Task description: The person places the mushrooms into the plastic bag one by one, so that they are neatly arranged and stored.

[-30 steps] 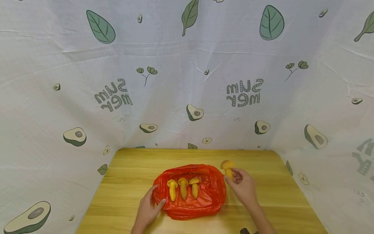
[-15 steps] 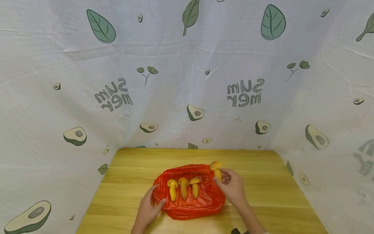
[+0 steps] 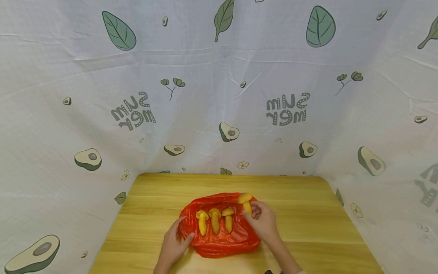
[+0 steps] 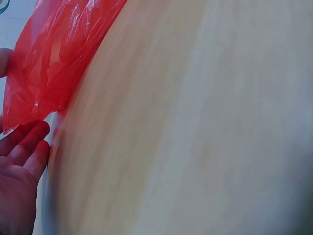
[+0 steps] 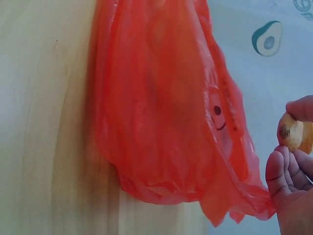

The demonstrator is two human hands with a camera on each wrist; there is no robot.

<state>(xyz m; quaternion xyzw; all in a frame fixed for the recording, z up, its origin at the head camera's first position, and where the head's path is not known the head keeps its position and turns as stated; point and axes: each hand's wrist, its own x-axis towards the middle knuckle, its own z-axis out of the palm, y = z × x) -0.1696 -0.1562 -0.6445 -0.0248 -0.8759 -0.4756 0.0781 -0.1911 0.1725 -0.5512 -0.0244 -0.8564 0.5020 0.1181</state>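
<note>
Near the middle of the table, a red plastic bag [image 3: 236,239] lies spread open in the head view. Inside it, three yellow-brown mushrooms [image 3: 215,220] form a row, caps away from me. My right hand [image 3: 266,224] pinches another mushroom [image 3: 245,198] by its stem, cap up, over the bag's right rim. The right wrist view shows the stem end [image 5: 290,133] between thumb and fingers, beside the bag [image 5: 156,107]. My left hand [image 3: 172,243] holds the bag's left edge; in the left wrist view, several fingers [image 4: 30,144] lie under the red plastic.
The wooden table [image 3: 308,213] extends on both sides of the bag. A white cloth [image 3: 191,110] printed with leaves and avocados hangs behind and at the sides. A small dark object [image 3: 268,272] shows at the bottom edge by the right forearm.
My right hand has carried its mushroom leftward, from beyond the bag's right side to over its right rim. The left hand and the three mushrooms in the bag have stayed put.
</note>
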